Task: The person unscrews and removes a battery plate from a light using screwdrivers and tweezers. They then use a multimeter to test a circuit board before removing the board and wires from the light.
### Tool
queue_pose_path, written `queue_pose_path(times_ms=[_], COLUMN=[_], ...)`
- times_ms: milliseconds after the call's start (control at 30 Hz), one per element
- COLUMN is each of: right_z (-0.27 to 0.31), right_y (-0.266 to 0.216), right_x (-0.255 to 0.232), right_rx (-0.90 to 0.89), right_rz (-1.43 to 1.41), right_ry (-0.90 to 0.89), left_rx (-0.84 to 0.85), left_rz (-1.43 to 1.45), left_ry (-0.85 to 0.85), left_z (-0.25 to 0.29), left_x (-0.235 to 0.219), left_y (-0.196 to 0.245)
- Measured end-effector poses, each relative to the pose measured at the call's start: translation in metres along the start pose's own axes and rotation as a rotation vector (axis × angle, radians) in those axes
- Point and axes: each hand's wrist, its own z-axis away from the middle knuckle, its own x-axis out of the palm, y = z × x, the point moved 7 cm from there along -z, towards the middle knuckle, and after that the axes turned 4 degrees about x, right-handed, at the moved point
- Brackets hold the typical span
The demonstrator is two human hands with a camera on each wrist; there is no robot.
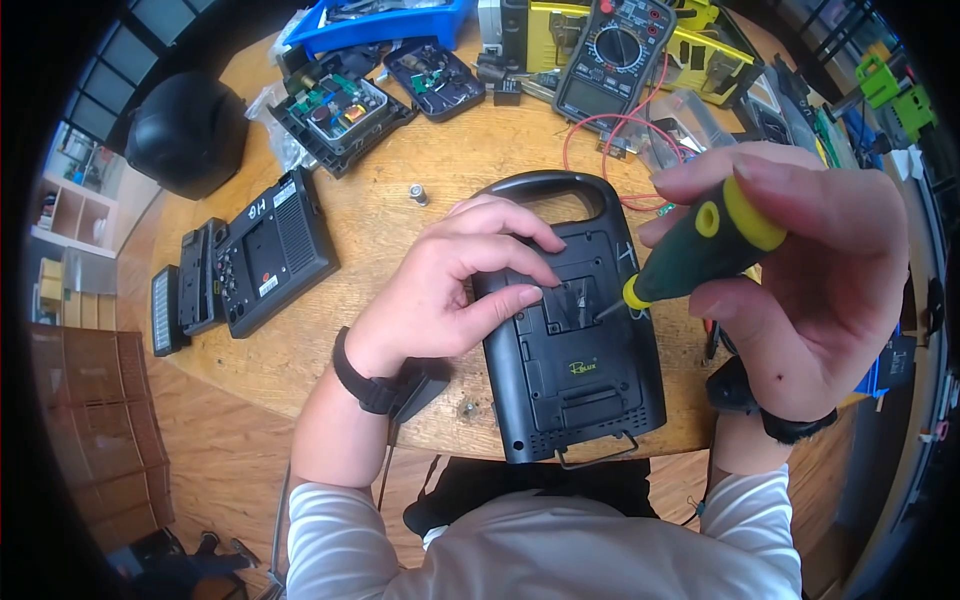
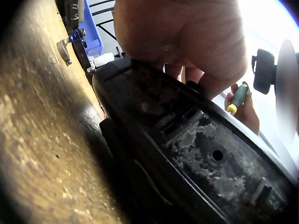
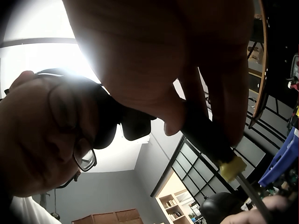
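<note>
A black device with a carry handle and "Rolux" lettering [image 1: 585, 405] lies back up on the wooden table. My left hand [image 1: 455, 275] rests on its left side, thumb and fingertips touching the panel beside a small rectangular recess [image 1: 575, 305]. In the left wrist view the side of the device [image 2: 205, 154] shows worn paint and a round hole. My right hand [image 1: 820, 260] grips the green and yellow handle of a screwdriver [image 1: 690, 250], held tilted, its shaft pointing down-left with the tip at the recess. The right wrist view shows the screwdriver's yellow collar [image 3: 232, 168] and metal shaft.
Above the device lie a multimeter [image 1: 612, 60] with red leads, an opened housing with circuit board [image 1: 345, 110], and a blue bin [image 1: 375, 25]. At left are a black flat unit [image 1: 275, 250] and a black rounded case [image 1: 188, 132]. A small metal cylinder [image 1: 418, 194] stands near the left hand.
</note>
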Motion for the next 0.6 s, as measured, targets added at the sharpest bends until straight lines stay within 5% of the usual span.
queue_pose_path(times_ms=[200,600], right_z=[0.002,-0.002], right_y=[-0.010,-0.016], right_x=[-0.014,-0.006], right_rx=[-0.048,-0.113], right_rz=[0.262,0.256], right_ry=[-0.027,-0.092], left_rx=[0.022,0.040], left_rz=[-0.018,-0.021], left_ry=[-0.006,0.028], left_z=[0.000,-0.001], left_x=[0.000,0.000], left_y=[-0.001,0.001])
